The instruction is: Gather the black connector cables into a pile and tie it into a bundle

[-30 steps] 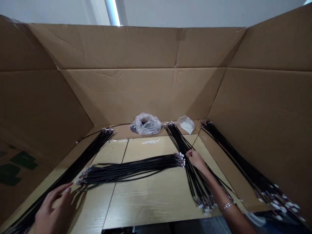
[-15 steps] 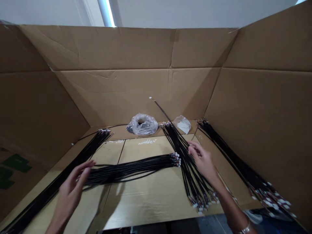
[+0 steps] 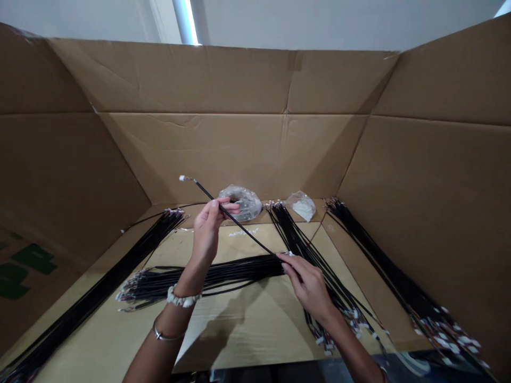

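Note:
A single black cable [image 3: 247,232] with a white connector [image 3: 182,178] at its upper left end slants between my two hands. My left hand [image 3: 208,226] pinches it near that connector, thumb and fingers closed on the sheath. Lower down, my right hand [image 3: 305,279] grips the same cable; its other end is hard to make out past the hand. Beneath them a bundle of black cables [image 3: 235,271] lies crosswise, partly hidden by my left forearm. Beside my right hand a second bundle [image 3: 295,234] runs front to back, white connectors at its near end.
Cardboard walls [image 3: 223,154] enclose the work surface on three sides. Long cable bundles lie along the left [image 3: 99,287] and right [image 3: 379,260] sides. At the back sit a clear plastic bag [image 3: 249,205] and a smaller bag [image 3: 302,206] with white contents.
My left hand has moved up and right from the crosswise bundle and taken hold of the single cable. My right hand has brought that cable left and nearer.

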`<state>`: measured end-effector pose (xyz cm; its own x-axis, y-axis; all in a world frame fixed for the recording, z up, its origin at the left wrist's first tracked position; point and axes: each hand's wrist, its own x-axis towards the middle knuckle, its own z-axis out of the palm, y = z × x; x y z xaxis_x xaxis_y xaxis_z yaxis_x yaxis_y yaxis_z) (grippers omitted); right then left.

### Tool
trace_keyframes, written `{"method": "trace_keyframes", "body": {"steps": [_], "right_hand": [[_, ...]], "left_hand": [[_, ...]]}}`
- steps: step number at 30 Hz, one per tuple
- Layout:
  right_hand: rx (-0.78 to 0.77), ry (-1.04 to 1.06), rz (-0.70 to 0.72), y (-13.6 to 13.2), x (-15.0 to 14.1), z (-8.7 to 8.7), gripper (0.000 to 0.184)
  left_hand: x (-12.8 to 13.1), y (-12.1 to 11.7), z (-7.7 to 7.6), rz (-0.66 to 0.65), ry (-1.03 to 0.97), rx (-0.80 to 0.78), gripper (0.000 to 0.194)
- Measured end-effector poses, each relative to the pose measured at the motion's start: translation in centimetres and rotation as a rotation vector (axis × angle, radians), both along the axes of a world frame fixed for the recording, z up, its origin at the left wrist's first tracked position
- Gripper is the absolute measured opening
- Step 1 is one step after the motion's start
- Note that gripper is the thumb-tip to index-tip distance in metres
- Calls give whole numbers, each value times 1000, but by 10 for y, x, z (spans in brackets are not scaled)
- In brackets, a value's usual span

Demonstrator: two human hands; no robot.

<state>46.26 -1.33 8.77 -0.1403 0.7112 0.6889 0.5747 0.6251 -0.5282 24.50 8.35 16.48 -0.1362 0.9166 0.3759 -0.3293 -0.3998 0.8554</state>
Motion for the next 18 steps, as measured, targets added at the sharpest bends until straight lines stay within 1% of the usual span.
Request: {"method": "trace_keyframes", "body": {"steps": [2, 4, 6, 8, 10, 11, 12, 14, 16, 18], "right_hand": [[-17, 93, -2, 9, -18, 7, 26], [-76, 243, -24, 17, -38, 16, 24], [-184, 408, -28, 22, -55, 27, 21], [-312, 481, 41, 23, -63, 41, 17], [-410, 439, 128, 21, -57, 55, 16], [-435, 407, 150, 19, -51, 62, 17], [-443, 397, 148, 18, -42, 68, 20], [-432, 463, 128, 14, -23, 77, 31], [-448, 566, 123, 12, -6, 81, 43], [-513, 646, 114, 12, 8, 78, 47]], "left_hand": [[10, -1, 7, 9, -38, 48, 39], [22, -6, 14, -2, -41, 81, 37], [33, -12, 20, -58, -12, 88, 35], [39, -19, 25, -159, 37, 79, 33], [41, -25, 28, -320, 133, 57, 33], [41, -27, 28, -418, 197, 39, 33], [40, -29, 27, -523, 269, 13, 35], [41, -34, 23, -724, 410, -62, 37], [44, -39, 14, -867, 505, -138, 40], [47, -45, 3, -956, 551, -191, 42]]}}
